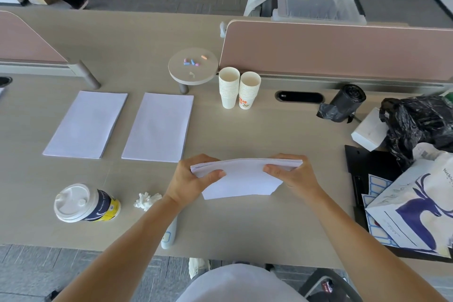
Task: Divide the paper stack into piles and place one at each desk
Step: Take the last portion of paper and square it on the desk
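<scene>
Nearest the viewer, both hands hold a sheaf of white paper (241,178) just above the tabletop (245,223). The left hand (188,179) grips its left end, thumb on top and fingers beneath; the right hand (294,174) grips the right end likewise. Each grip is pressed together on the sheaf, which bows upward between them.

Handling judgement: the sheaf is light, limp and smooth-faced. It sags or arches unless supported at both ends, and loose sheets would likely slide and fan if pinched at one corner only. Best hold: both short edges, as now, or one flat palm beneath.

To the left, near the sheaf, lie a lidded coffee cup (85,203) on its side and a crumpled tissue (147,200).

Further out, left of centre, two paper piles rest flat and side by side, apart from each other: the left pile (85,124) and the right pile (159,127). Both look squared.

Beyond, two stacks of paper cups (239,88) stand before the divider panel (331,49). No pile has yet reached another desk
</scene>
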